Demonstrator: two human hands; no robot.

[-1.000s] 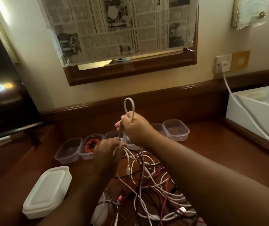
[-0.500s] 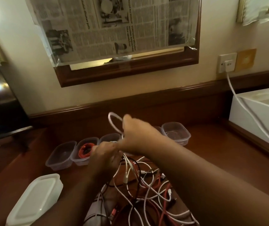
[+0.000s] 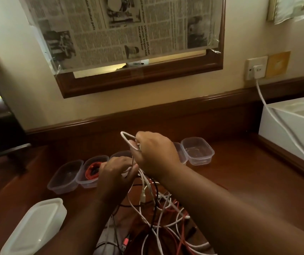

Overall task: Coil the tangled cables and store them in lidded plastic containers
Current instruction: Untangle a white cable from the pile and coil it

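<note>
You are pinching a loop of the white cable (image 3: 129,142) in your right hand (image 3: 156,153), raised above the tangle (image 3: 162,214) on the surface (image 3: 239,172) so it stays free, while your left hand (image 3: 116,172) is gripping its trailing strand just below, feeding slack for coiling.

We note containers (image 3: 197,151) along the desk's (image 3: 239,172) back edge, cable tangle (image 3: 162,214) at its front edge, lid stack (image 3: 35,227) front-left.
</note>
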